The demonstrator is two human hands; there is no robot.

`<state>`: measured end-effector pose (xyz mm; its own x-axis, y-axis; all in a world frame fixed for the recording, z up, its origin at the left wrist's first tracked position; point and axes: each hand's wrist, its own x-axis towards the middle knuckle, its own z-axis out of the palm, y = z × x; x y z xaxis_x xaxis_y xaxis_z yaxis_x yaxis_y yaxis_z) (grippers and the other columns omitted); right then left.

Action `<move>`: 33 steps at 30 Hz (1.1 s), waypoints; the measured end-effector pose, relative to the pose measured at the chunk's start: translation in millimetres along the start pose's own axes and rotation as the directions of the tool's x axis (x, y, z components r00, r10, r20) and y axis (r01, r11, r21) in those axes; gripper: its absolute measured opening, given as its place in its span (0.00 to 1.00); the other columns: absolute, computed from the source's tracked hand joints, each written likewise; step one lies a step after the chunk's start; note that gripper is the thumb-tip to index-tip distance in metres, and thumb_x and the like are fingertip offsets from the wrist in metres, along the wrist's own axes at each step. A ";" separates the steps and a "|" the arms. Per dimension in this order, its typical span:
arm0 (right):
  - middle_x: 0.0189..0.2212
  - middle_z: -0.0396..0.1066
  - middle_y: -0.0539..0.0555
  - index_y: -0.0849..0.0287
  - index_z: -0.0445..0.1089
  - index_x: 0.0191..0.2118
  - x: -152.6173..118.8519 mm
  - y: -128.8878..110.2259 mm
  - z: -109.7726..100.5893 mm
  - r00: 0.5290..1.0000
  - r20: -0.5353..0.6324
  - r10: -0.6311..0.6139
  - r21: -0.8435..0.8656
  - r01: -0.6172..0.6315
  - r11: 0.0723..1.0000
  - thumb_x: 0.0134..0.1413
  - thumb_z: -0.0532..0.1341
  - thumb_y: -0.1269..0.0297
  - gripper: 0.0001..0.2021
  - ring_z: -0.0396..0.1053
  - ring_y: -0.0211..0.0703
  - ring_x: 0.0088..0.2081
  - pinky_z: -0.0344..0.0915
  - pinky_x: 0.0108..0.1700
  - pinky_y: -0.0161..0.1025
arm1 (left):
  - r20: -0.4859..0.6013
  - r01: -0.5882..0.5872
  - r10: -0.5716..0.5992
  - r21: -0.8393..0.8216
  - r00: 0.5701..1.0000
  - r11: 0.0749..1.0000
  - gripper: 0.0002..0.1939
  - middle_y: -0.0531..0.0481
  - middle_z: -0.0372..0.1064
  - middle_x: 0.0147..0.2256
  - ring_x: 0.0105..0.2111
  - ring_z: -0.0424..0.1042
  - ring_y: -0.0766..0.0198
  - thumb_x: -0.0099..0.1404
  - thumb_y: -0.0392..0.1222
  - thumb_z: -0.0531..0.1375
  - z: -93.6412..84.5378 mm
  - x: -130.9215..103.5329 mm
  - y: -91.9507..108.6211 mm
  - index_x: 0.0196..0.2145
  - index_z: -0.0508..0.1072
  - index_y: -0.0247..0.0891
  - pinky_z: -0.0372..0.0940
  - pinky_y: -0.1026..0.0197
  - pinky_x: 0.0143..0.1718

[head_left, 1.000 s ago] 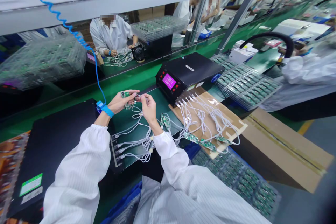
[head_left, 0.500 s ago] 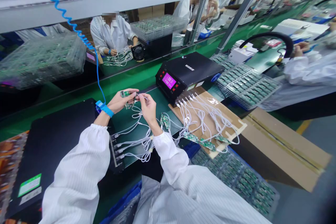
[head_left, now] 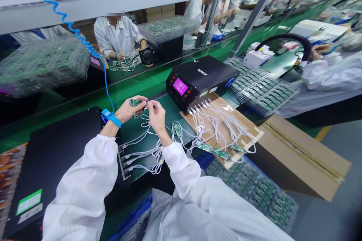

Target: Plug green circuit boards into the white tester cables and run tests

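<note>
1. At far left, a flat black case point(head_left: 65, 147) lies beside the left forearm.
2. The left hand point(head_left: 127, 110) is raised over the table point(head_left: 131, 128), fingers closed around a green circuit board point(head_left: 134, 102).
3. That board sits between the two hands, within the left hand's grip and just left of the right fingertips; fingers cover much of it, so its long axis cannot be told.
4. The right hand point(head_left: 157, 116) has thumb and forefinger pressed together, next to the left fingertips; whatever they pinch is too small to tell.
5. White cables point(head_left: 154, 152) lie below both hands.
</note>
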<state>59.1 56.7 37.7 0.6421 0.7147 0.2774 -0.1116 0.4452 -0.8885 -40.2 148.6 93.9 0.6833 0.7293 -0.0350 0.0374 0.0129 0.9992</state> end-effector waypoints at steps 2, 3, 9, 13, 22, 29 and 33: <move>0.35 0.77 0.53 0.56 0.71 0.40 0.0 0.8 -0.9 1.000 0.011 0.002 -0.009 -0.002 1.000 0.64 0.60 0.47 0.16 0.76 0.42 0.40 0.73 0.49 0.40 | 0.009 0.005 -0.005 0.034 1.000 0.999 0.26 0.49 0.71 0.29 0.25 0.67 0.68 0.49 0.54 0.78 0.4 -0.9 0.5 0.40 0.81 0.34 0.61 0.67 0.24; 0.35 0.77 0.53 0.57 0.71 0.40 0.4 1.4 -1.7 1.000 0.013 0.005 -0.001 -0.005 1.000 0.64 0.60 0.46 0.17 0.76 0.42 0.40 0.73 0.49 0.40 | 0.009 0.008 -0.008 0.049 1.000 0.999 0.26 0.49 0.71 0.28 0.25 0.67 0.69 0.48 0.54 0.78 1.0 -1.4 1.1 0.39 0.81 0.34 0.61 0.67 0.24; 0.35 0.76 0.53 0.57 0.71 0.39 8.1 1.0 -9.5 1.000 0.019 0.017 0.074 -0.019 0.997 0.59 0.65 0.46 0.17 0.76 0.42 0.38 0.75 0.46 0.40 | -0.024 0.013 -0.011 0.068 1.000 0.998 0.29 0.49 0.72 0.30 0.26 0.68 0.68 0.46 0.56 0.79 5.2 -2.2 5.4 0.40 0.80 0.35 0.62 0.66 0.25; 0.33 0.76 0.52 0.57 0.72 0.38 10.6 -1.1 -10.4 0.999 0.043 0.008 -0.007 -0.008 1.000 0.61 0.64 0.46 0.17 0.75 0.41 0.35 0.74 0.44 0.39 | -0.034 -0.011 0.014 0.061 0.999 0.998 0.27 0.51 0.70 0.29 0.24 0.66 0.69 0.47 0.56 0.78 5.4 -2.0 4.4 0.38 0.79 0.36 0.61 0.66 0.24; 0.30 0.76 0.52 0.58 0.73 0.39 3.4 4.8 2.7 0.999 0.008 0.040 0.034 -0.041 0.999 0.59 0.64 0.43 0.20 0.75 0.42 0.34 0.74 0.40 0.38 | -0.002 -0.010 0.010 0.014 1.000 1.000 0.28 0.51 0.70 0.31 0.27 0.69 0.67 0.47 0.56 0.78 2.5 -4.9 3.6 0.38 0.76 0.37 0.63 0.66 0.26; 0.35 0.80 0.55 0.59 0.78 0.41 22.0 13.5 -5.7 0.986 0.116 0.123 0.080 -0.133 0.988 0.64 0.58 0.39 0.26 0.77 0.42 0.36 0.74 0.40 0.39 | 0.057 0.008 -0.004 -0.062 0.998 0.998 0.24 0.53 0.67 0.27 0.22 0.62 0.72 0.52 0.56 0.76 -5.5 -10.8 16.6 0.34 0.76 0.36 0.58 0.67 0.24; 0.41 0.82 0.55 0.58 0.77 0.47 32.8 27.8 -14.4 0.917 0.389 0.090 -0.082 -0.063 0.995 0.54 0.70 0.49 0.20 0.78 0.43 0.42 0.74 0.48 0.42 | -0.016 -0.046 0.046 -0.030 0.999 0.998 0.26 0.49 0.69 0.28 0.23 0.64 0.69 0.54 0.63 0.73 -10.6 -11.3 19.8 0.29 0.75 0.35 0.58 0.66 0.22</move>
<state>88.0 84.8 16.8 0.2838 0.9052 0.3163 -0.0892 0.3533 -0.9312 -54.9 147.9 114.3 0.6722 0.7403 0.0109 -0.0161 -0.0001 0.9999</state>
